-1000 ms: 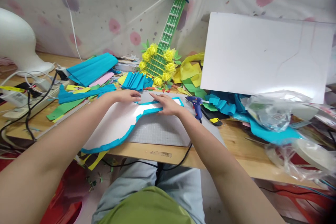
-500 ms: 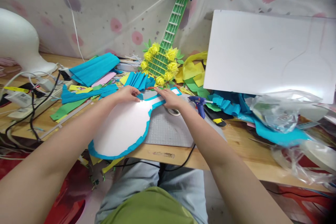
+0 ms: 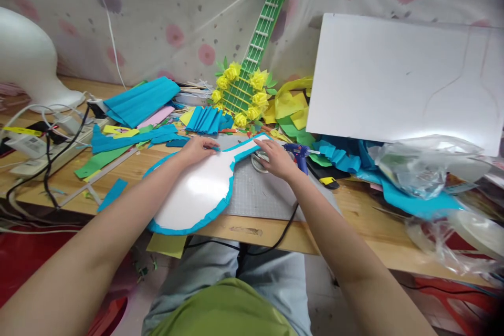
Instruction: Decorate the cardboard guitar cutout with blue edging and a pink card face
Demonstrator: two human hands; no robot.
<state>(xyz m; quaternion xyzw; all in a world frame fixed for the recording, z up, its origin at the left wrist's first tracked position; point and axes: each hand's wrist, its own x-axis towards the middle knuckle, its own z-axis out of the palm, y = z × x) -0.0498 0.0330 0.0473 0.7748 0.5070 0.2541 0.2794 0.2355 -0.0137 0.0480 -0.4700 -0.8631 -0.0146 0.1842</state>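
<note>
From my end I see the wooden bench (image 3: 366,215) running across the view, and on its near side, straight in front of my body, lies the guitar-shaped white cutout (image 3: 192,189) with a blue paper rim. Its long axis slants: the round body sits near and to the left, partly hidden by my left forearm, and the neck runs away from me to the right, its end lying by my right hand. The grey mat (image 3: 263,199) lies under the neck and shows to the right of the body. My left hand (image 3: 200,149) is the nearer one to the body, its fingers curled at the far rim close to where body and neck join; I cannot tell whether they pinch the edge or only rest on it. My right hand (image 3: 275,156) is the nearer one to the neck's tip, thumb and fingers spread apart; I cannot tell whether they touch it. I judge that slant the relation to mind, since each hand has its own end. Just beyond the right hand lies the blue glue gun (image 3: 300,155), and partly under that hand, the pale tape roll (image 3: 255,166).
</note>
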